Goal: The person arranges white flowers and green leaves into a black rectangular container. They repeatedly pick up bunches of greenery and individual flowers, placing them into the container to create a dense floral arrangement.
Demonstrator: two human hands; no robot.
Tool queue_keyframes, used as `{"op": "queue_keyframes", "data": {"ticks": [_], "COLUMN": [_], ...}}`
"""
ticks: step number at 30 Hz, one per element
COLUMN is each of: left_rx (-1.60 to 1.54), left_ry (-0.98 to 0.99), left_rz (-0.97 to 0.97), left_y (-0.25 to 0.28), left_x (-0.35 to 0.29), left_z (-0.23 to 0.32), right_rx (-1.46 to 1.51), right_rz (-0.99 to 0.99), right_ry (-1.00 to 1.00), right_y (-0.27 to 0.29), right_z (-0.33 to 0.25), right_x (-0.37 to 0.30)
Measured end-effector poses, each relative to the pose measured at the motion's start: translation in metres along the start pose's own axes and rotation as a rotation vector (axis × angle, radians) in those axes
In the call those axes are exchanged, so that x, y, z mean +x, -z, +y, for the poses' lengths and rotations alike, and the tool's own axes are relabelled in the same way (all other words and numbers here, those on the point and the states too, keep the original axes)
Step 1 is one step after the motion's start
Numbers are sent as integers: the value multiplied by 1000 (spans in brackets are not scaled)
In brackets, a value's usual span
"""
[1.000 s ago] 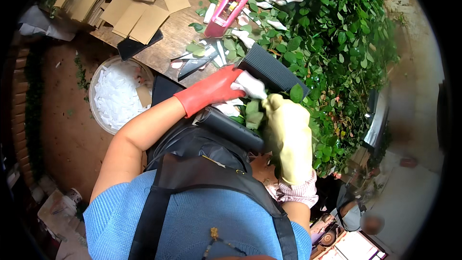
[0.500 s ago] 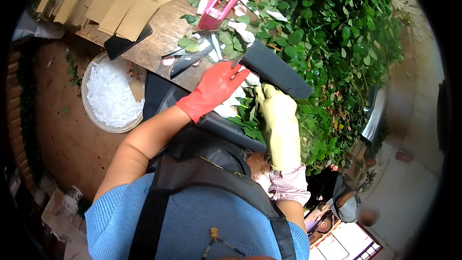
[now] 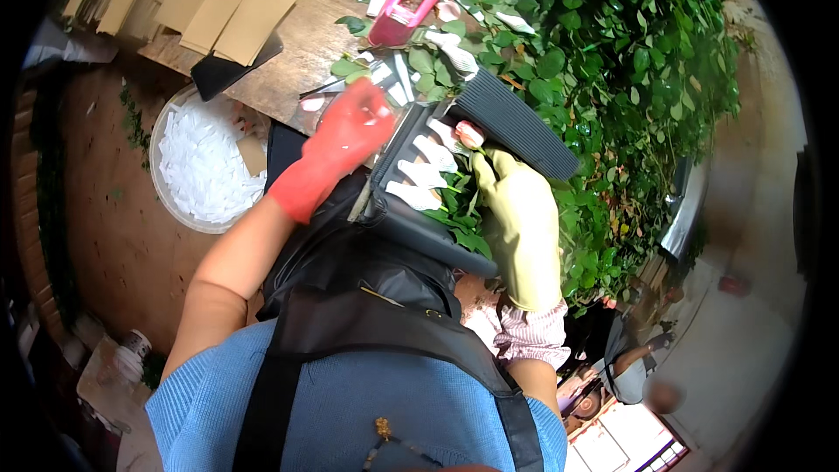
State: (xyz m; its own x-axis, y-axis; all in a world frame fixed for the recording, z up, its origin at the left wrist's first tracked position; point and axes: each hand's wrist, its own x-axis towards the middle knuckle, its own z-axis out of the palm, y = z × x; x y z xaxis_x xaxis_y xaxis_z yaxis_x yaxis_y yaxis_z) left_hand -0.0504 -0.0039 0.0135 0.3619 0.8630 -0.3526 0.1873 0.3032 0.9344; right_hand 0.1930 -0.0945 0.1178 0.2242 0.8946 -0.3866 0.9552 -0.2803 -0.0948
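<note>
My right hand (image 3: 523, 218), in a pale yellow glove, pinches a pink rose (image 3: 470, 134) just below its bare bloom. Left of that bloom, several rosebuds in white sleeves (image 3: 422, 174) lie side by side in a black padded holder (image 3: 424, 232), their leafy stems pointing right. My left hand (image 3: 350, 127), in a red glove, is curled closed over the holder's left edge, apart from the rose. Whatever its fingers may hold is hidden. A ribbed black flap (image 3: 516, 127) rises at the holder's far right side, beyond my right hand.
A pink tape dispenser (image 3: 415, 0) stands on the wooden table (image 3: 293, 61). Cardboard pieces (image 3: 253, 22) are piled at the far left. A round tub (image 3: 205, 166) of white strips sits below the table's left edge. Leafy rose stems (image 3: 629, 105) heap up on the right.
My left hand has drawn back to the left from beside my right hand, and its fingers have curled in. The sleeved buds and the pink bloom now show. My right hand has barely moved.
</note>
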Motion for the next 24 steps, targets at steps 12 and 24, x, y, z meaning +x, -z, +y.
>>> {"op": "queue_keyframes", "data": {"ticks": [12,24], "left_rx": [72,414], "left_ry": [-213,117], "left_rz": [63,-402], "left_y": [-40,-7], "left_x": [16,-8], "left_z": [-1,61], "right_rx": [-204,-234], "right_rz": [-26,75], "right_ry": [-118,20], "right_y": [-26,-27], "right_z": [3,2], "right_x": [9,-5]}}
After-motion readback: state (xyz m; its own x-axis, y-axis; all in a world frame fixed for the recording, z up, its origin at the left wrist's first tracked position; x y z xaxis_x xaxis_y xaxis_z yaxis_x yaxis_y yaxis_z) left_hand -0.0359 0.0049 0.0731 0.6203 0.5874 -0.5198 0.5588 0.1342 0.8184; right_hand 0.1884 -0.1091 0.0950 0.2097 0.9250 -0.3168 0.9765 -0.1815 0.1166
